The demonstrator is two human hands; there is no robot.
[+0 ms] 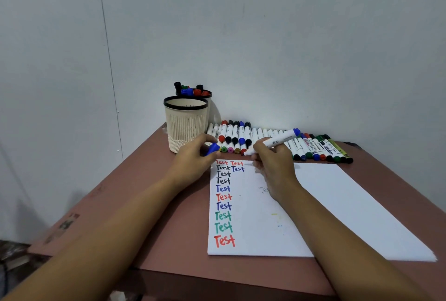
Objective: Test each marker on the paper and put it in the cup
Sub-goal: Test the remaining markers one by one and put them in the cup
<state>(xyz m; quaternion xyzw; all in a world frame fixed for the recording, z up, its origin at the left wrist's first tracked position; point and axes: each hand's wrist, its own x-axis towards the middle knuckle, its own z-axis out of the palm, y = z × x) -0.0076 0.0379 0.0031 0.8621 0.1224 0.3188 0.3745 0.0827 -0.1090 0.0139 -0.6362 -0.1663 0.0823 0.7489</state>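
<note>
Rear cup (209,104) holds markers (193,92) (left grip (195,158) pinches blue cap (212,149), right grip (275,166) its marker (278,140)).

dim, soft, wide-angle edge distortion

Both forearms extended forward. Left hand (193,158) pinches blue cap (212,149); right hand (272,164) just beside, fingers curled round marker (281,138).

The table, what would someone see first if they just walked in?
Probably the paper, with colourful "Test" words running down its left side. At its top the right hand grips a white marker while the left hand pinches a blue cap. Behind, a long row of markers lies along the wall beside two cups.
</note>
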